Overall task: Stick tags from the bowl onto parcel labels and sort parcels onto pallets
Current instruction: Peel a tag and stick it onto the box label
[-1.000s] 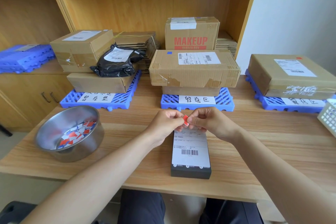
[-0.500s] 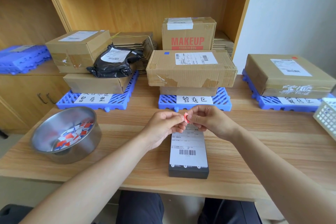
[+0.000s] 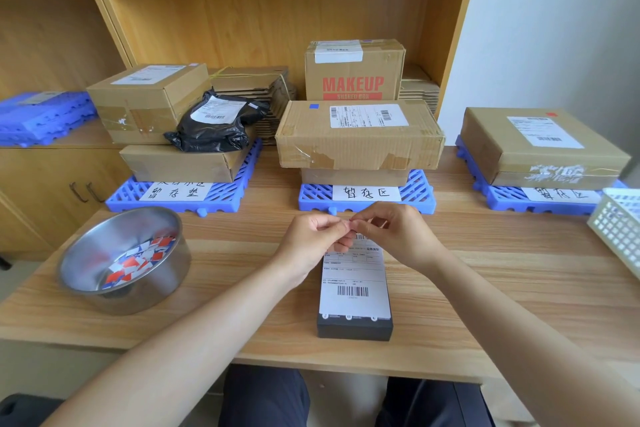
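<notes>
The left hand (image 3: 311,248) and right hand (image 3: 398,239) are pinching one small tag (image 3: 350,223) together above the black parcel (image 3: 355,329), probably peeling its backing. Next, it is needing careful pressing onto the white label (image 3: 353,274), then sorting to a blue pallet (image 3: 311,198).

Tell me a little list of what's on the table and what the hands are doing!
Parcel: black parcel with white label, lying flat on the table.
Hands: left hand and right hand pinch a small tag, mostly hidden, over the parcel's far end.
Bowl: metal bowl at left, holding red, white and blue tags.
Pallets: three blue pallets behind, all loaded with cardboard boxes.
</notes>
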